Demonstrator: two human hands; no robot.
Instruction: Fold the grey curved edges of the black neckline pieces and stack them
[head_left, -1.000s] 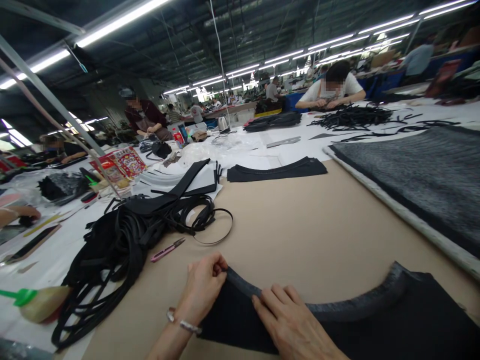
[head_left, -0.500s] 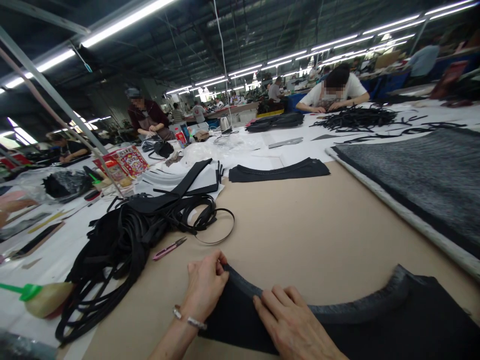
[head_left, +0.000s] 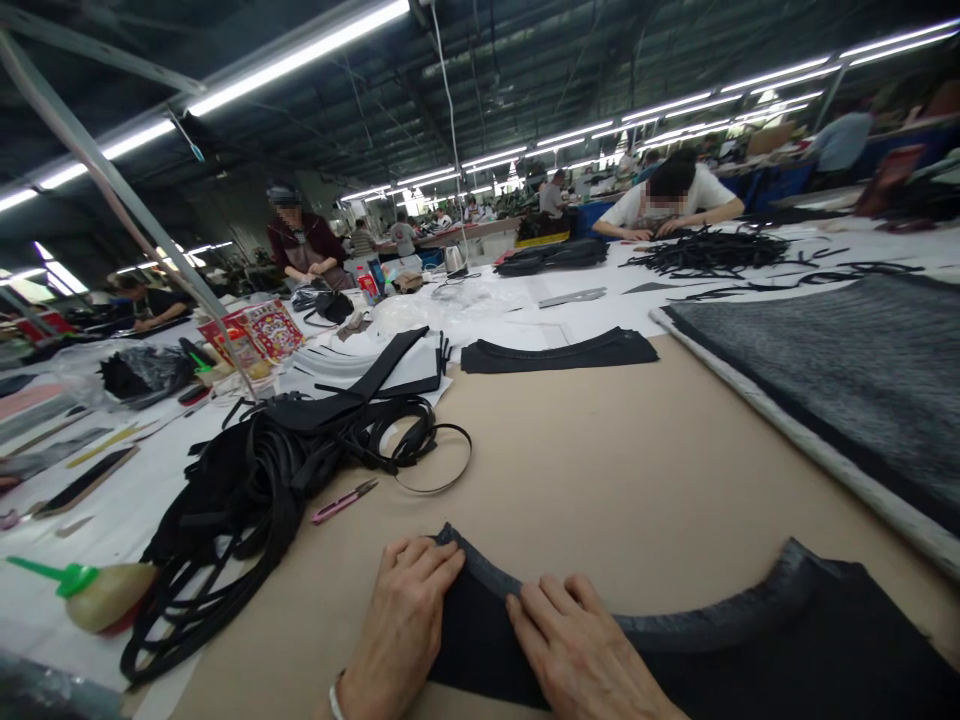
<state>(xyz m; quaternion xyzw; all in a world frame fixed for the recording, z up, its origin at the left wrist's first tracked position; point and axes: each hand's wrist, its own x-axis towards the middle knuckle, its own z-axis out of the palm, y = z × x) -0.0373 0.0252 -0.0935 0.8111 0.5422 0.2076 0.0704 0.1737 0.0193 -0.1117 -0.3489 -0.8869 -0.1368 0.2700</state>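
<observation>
A black fabric panel (head_left: 720,680) with a curved, greyish folded band (head_left: 697,627) along its upper edge lies in front of me. My left hand (head_left: 409,610) is closed over the panel's left corner, fingers together and bent on the folded edge; its thumb is hidden. My right hand (head_left: 574,640) rests palm down a little further along the curve, its fingers slightly apart and their tips on the band. Pink thread snips (head_left: 345,502) lie beyond my left hand, beside a heap of black strips (head_left: 255,500).
A squeeze bottle with a green nozzle (head_left: 105,595) lies at left. Another curved black piece (head_left: 559,350) lies further back on the brown board (head_left: 585,440). Grey fabric (head_left: 840,340) covers the right side. A co-worker (head_left: 667,200) leans over black strips (head_left: 709,250) across the table.
My left hand has gone from pinching the panel's corner to lying over it, its back turned up. The corner tip now shows past the fingers. My right hand has stayed put.
</observation>
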